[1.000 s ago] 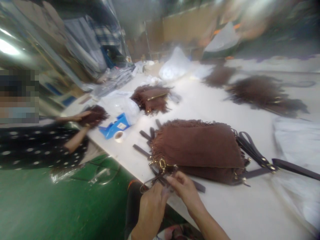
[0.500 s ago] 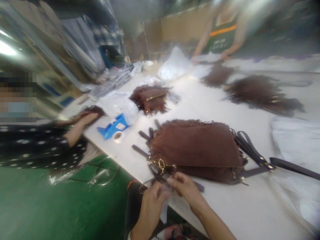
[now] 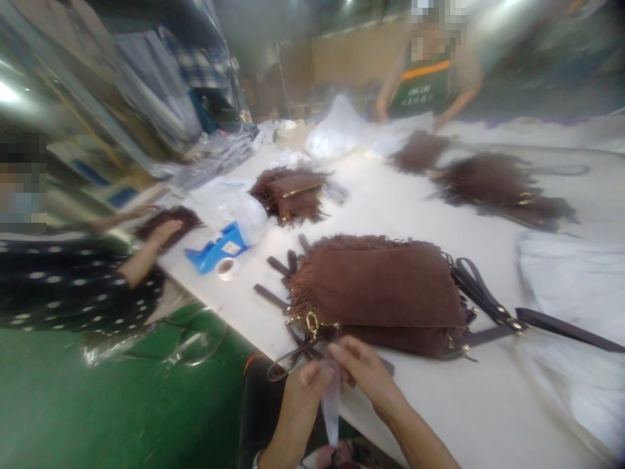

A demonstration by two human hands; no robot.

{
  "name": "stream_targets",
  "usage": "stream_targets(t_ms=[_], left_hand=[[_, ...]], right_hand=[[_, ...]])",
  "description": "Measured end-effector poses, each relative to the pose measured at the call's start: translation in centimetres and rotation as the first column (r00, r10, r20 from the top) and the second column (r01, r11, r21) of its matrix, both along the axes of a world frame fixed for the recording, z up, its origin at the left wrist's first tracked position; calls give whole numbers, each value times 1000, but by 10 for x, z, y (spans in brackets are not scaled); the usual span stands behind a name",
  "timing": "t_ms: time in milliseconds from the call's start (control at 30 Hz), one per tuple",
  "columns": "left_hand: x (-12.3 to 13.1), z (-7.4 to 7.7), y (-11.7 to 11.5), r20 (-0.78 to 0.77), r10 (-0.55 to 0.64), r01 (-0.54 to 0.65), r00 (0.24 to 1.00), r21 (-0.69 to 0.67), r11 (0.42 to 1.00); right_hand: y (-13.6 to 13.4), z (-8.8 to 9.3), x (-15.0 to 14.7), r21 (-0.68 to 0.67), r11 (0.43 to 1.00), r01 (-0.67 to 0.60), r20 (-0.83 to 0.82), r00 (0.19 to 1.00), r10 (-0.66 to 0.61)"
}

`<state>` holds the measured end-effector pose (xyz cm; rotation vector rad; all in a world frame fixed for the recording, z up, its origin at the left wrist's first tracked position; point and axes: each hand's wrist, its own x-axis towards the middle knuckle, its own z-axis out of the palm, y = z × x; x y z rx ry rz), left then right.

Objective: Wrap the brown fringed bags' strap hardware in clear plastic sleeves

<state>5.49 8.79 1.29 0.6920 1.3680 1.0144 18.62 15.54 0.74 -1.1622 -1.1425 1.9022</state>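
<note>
A translucent white strip (image 3: 331, 407) hangs down between my hands over the table's front edge. My left hand (image 3: 299, 400) pinches it near its top with thumb and fingers. Just to the right, my right hand (image 3: 364, 372) is closed too, its fingertips at the strip's upper end; what lies under them is partly hidden. Right beyond my fingers lies a brown fringed bag (image 3: 375, 286), flap up. A gold clasp (image 3: 311, 320) and thin dark strap ends show at its left corner. Dark straps (image 3: 502, 319) spread from its right side.
A blue tape dispenser (image 3: 217, 249) and a tape roll (image 3: 225, 268) sit to the left. More brown fringed bags (image 3: 290, 194) lie farther back on the white table (image 3: 390, 215). One co-worker in dotted clothing (image 3: 73, 280) handles a brown piece at left; another stands behind the table.
The strip now hangs longer and more plainly between my hands. My left hand has shifted slightly right. The co-worker at left has moved one hand back from the brown piece.
</note>
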Motion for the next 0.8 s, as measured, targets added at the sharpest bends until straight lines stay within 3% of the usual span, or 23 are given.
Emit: stream_targets(t_ms=[133, 233, 333, 433, 633, 800], left_hand=[[1, -10, 5, -7, 35, -35, 999, 7, 999], [1, -9, 9, -73, 34, -32, 997, 24, 999], [0, -5, 11, -129, 42, -37, 991, 36, 999], [1, -5, 14, -140, 50, -44, 989, 45, 998], [7, -8, 15, -63, 63, -60, 996, 48, 997], [-5, -3, 6, -272, -16, 39, 962, 79, 996]], right_hand=[[-2, 1, -5, -29, 988, 154, 22, 988, -153], [-5, 0, -16, -56, 953, 297, 19, 955, -297], [-9, -2, -24, -52, 932, 360, 46, 933, -357], [-12, -3, -24, 11, 940, 342, 110, 934, -341], [-15, 6, -7, 267, 949, 168, 379, 887, -264], [-18, 10, -2, 321, 934, 155, 420, 861, -287]])
